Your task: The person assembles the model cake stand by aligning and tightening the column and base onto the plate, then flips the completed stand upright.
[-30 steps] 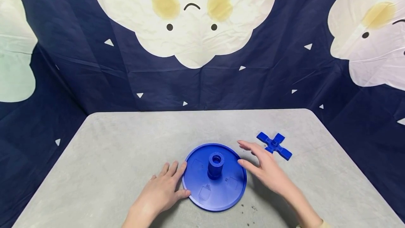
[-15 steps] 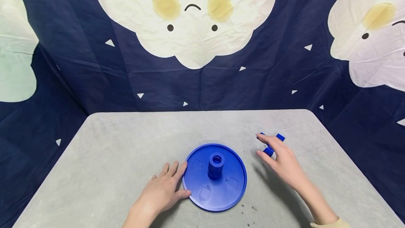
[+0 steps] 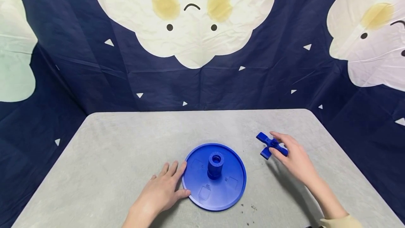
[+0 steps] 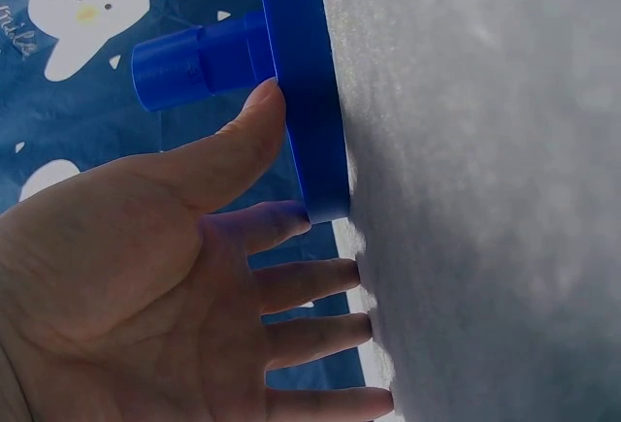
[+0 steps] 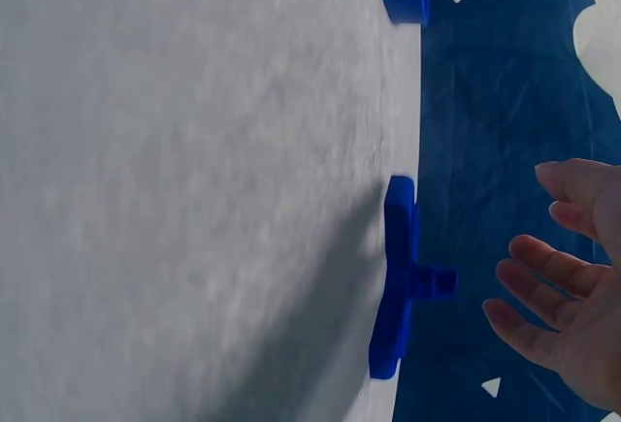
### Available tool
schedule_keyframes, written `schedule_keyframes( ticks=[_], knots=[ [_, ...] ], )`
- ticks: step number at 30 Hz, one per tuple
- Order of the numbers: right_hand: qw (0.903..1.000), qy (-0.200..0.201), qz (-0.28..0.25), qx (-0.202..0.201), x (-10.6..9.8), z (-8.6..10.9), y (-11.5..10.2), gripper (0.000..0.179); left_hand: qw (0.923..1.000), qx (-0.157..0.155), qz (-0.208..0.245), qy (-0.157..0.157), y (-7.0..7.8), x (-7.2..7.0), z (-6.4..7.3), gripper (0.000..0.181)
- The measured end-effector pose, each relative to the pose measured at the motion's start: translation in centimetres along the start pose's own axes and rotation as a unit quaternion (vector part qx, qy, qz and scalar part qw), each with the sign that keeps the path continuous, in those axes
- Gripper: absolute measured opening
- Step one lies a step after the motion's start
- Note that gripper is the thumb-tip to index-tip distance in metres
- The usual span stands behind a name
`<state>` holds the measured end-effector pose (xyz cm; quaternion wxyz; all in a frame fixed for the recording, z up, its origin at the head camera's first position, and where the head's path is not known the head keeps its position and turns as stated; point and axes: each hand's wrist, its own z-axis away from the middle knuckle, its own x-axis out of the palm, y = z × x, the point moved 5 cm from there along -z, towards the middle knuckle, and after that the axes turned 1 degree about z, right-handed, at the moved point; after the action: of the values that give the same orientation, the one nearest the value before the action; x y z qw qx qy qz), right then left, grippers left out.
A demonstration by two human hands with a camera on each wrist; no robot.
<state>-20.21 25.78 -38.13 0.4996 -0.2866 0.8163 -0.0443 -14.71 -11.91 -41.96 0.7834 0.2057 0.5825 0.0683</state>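
A round blue plate (image 3: 197, 182) with a raised rim lies on the table, and a hollow post (image 3: 215, 168) stands up from its middle. At its left edge rests my left hand (image 3: 161, 189), fingers straight. In the left wrist view, the thumb touches the plate's rim (image 4: 309, 102) and the other fingertips reach down to the tabletop. To the right lies a blue cross-shaped piece (image 3: 264, 138) with a short peg at its centre. My right hand (image 3: 295, 161) hovers over it. The right wrist view shows a gap between the loosely bent fingers and the cross (image 5: 396, 276).
The grey table (image 3: 126, 136) has rounded far corners. Behind and beside it hangs a dark blue cloth (image 3: 196, 87) with white clouds and triangles. A few dark specks (image 3: 254, 208) lie on the tabletop right of the plate's near edge.
My right hand has moved right, from the plate's right side to over the cross. The left hand and the plate have stayed in place.
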Motion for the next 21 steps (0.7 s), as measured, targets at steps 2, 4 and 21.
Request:
schedule_keyframes(
  ticks=[2,4,21],
  knots=[
    [1.0000,-0.005,0.004,0.001,-0.1,0.0,0.5,0.054,1.0000,-0.001,0.000,0.000,0.0,0.0,0.0,0.085],
    [0.9999,-0.011,0.007,0.004,-0.1,0.0,0.9,0.054,1.0000,-0.002,-0.001,-0.001,0.0,-0.1,0.0,0.085],
    [0.9930,-0.091,0.004,0.075,0.1,0.2,4.1,0.055,0.9999,-0.011,-0.002,-0.012,-0.1,0.0,0.0,0.084]
  ],
)
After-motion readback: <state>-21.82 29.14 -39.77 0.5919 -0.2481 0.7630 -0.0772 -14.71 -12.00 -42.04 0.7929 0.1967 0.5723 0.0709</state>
